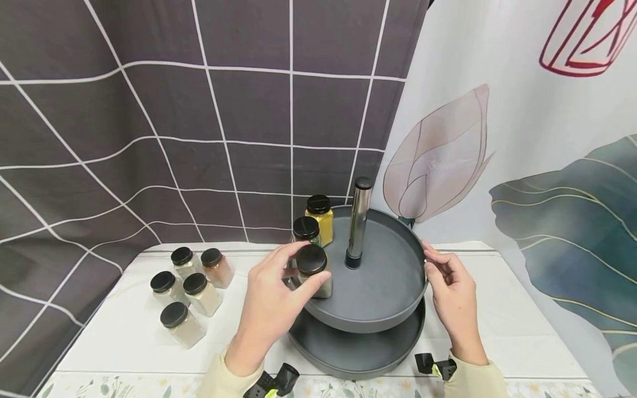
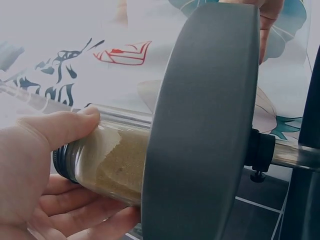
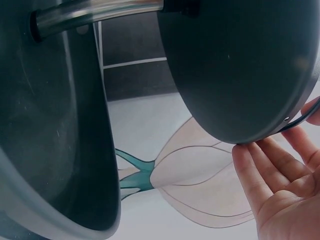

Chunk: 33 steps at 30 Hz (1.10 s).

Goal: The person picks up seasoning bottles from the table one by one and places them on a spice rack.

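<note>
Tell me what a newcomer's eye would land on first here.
Probably the round, dark grey two-tier tray in the middle, with a shiny cylindrical metal post rising from it. Next, the left hand gripping a transparent, black-lidded jar at the tray's left side. Then five similar jars clustered on the white tabletop at left.

Left hand (image 1: 269, 304) at 7 o'clock in head view, angled toward 1 o'clock; left fingers (image 1: 281, 255) curved, left thumb (image 1: 307, 289) opposed, gripping. Right hand (image 1: 455, 301) at 4 o'clock, angled toward 11; right fingers (image 1: 439, 254) and thumb pinching. Left sleeve (image 1: 218, 378) near 7, right sleeve (image 1: 478, 381) near 5, both pale.
</note>
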### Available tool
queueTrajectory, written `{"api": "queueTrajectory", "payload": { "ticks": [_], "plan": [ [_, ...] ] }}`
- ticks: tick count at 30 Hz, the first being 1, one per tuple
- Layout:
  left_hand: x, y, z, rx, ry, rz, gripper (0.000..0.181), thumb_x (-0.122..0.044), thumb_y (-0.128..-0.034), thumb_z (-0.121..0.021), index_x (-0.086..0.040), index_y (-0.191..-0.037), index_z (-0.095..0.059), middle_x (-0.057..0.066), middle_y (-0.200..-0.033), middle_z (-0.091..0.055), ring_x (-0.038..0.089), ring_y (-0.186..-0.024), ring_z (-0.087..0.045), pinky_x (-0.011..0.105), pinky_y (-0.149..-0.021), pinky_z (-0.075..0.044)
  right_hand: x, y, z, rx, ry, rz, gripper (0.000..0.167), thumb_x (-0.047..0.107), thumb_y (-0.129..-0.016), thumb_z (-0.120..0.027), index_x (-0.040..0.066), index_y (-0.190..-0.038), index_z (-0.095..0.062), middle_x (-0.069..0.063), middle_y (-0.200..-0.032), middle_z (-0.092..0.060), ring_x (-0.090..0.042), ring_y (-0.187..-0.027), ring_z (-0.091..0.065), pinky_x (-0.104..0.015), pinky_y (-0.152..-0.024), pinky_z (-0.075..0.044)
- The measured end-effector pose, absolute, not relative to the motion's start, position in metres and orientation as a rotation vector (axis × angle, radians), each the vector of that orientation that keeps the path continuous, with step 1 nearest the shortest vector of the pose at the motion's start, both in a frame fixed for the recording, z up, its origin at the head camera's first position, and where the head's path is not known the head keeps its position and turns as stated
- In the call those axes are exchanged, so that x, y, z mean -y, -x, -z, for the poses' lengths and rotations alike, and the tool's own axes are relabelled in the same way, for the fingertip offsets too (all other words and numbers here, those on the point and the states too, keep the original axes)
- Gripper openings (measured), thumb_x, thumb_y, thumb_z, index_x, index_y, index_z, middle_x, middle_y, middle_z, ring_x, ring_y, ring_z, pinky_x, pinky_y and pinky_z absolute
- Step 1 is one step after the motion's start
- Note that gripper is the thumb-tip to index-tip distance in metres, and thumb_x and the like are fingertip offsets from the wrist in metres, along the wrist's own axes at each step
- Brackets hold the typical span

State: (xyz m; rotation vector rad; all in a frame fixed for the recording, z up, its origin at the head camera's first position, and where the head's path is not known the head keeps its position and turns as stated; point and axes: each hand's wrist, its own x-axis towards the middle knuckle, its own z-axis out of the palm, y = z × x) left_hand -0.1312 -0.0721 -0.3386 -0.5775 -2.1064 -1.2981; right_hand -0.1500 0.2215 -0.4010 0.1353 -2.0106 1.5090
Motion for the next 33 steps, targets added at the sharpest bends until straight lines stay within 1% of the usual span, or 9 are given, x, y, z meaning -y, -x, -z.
{"api": "queueTrajectory", "payload": {
  "ticks": [10,16,22,26,29,33],
  "plan": [
    [0.0701,0.1318,0.3387,2.141,0.55,1.243,0.051,-0.022,-0.0739,-0.092,-0.006,-0.117,-0.069,0.002,-0.112,-0.071,0.01,-0.095,-0.069,0.018,-0.073,-0.059,-0.2213,0.15,0.4015,2.016,-0.145,-1.494,0.021,-0.008,-0.098,-0.053,-0.006,-0.114,-0.066,-0.013,-0.132,-0.065,-0.002,-0.118,-0.061,-0.012,-0.095,-0.049],
    [0.0693,0.1315,0.3374,2.18,0.508,1.197,0.051,-0.026,-0.0735,-0.092,-0.007,-0.115,-0.07,0.002,-0.11,-0.071,0.008,-0.083,-0.068,0.019,-0.07,-0.059,-0.2218,0.1507,0.4017,2.003,-0.152,-1.51,0.021,-0.008,-0.098,-0.053,-0.007,-0.115,-0.066,-0.014,-0.132,-0.065,-0.003,-0.119,-0.061,-0.013,-0.096,-0.049],
    [0.0678,0.1322,0.337,2.196,0.489,1.137,0.053,-0.03,-0.0713,-0.093,-0.007,-0.114,-0.071,0.004,-0.107,-0.071,0.008,-0.074,-0.065,0.025,-0.064,-0.059,-0.222,0.1502,0.4026,2.01,-0.145,-1.504,0.021,-0.007,-0.099,-0.053,-0.006,-0.115,-0.066,-0.014,-0.133,-0.064,-0.002,-0.119,-0.061,-0.012,-0.095,-0.049],
    [0.0669,0.1329,0.3374,2.214,0.455,1.099,0.056,-0.034,-0.0698,-0.093,-0.006,-0.113,-0.071,0.003,-0.103,-0.071,0.01,-0.068,-0.063,0.027,-0.061,-0.057,-0.222,0.15,0.403,2.02,-0.136,-1.498,0.021,-0.007,-0.099,-0.053,-0.006,-0.116,-0.066,-0.013,-0.133,-0.064,-0.002,-0.118,-0.061,-0.011,-0.094,-0.049],
    [0.0664,0.1331,0.3382,2.215,0.436,1.083,0.058,-0.036,-0.0688,-0.093,-0.006,-0.113,-0.071,0.002,-0.097,-0.07,0.012,-0.066,-0.062,0.027,-0.059,-0.056,-0.222,0.1502,0.4031,2.023,-0.13,-1.496,0.021,-0.006,-0.099,-0.053,-0.006,-0.116,-0.066,-0.013,-0.133,-0.064,-0.002,-0.119,-0.061,-0.011,-0.095,-0.049],
    [0.0656,0.1333,0.3389,2.207,0.43,1.089,0.058,-0.035,-0.0679,-0.094,-0.006,-0.112,-0.07,0.002,-0.094,-0.07,0.014,-0.065,-0.063,0.026,-0.059,-0.056,-0.2223,0.1502,0.403,2.018,-0.127,-1.503,0.021,-0.006,-0.099,-0.053,-0.006,-0.115,-0.066,-0.013,-0.133,-0.064,-0.002,-0.119,-0.061,-0.012,-0.096,-0.048]
  ]
}}
